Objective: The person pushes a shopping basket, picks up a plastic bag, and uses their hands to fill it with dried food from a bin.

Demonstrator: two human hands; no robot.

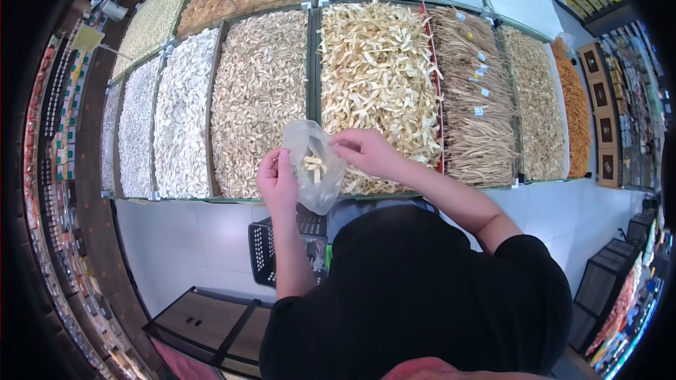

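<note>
A clear plastic bag point(320, 190) hangs between my two hands, with a few pale dried slices point(314, 165) inside it. My left hand point(277, 177) pinches the bag's left edge. On the other side, my right hand point(362, 153) grips the upper right edge with bent fingers. Just beyond the bag lies a bin of long, cream-coloured dried slices point(377, 70). To its left is a bin of smaller beige dried slices point(260, 77), close to my left hand.
Bundled brown dried sticks point(475, 98) with small labels lie to the right, behind a red divider point(433, 84). White dried pieces point(184, 112) fill a bin at left. Below stands a black basket point(262, 253). Stocked shelves point(60, 134) line the left side.
</note>
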